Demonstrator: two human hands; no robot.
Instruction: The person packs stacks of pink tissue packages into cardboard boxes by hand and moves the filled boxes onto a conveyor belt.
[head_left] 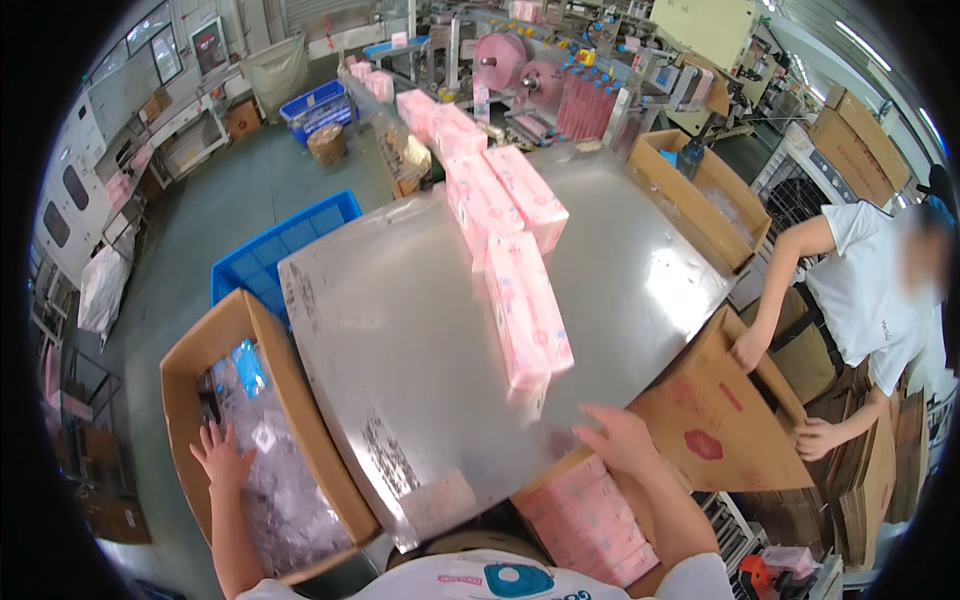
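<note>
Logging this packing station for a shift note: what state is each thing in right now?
Left hand: open, fingers spread, reaching into the left box.
Right hand: open, at the steel table's near edge.
Left box: open, clear plastic inside.
Near box: open, filled with pink packs.
Pink packs: lying in a row down the steel table.
Far box: open.
Blue crate: partly hidden behind the table.

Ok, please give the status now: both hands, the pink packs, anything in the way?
Left hand open inside plastic-lined carton. Right hand open at steel table edge, just below nearest pink pack, above carton of pink packs. Nothing between hand and pack.
</note>
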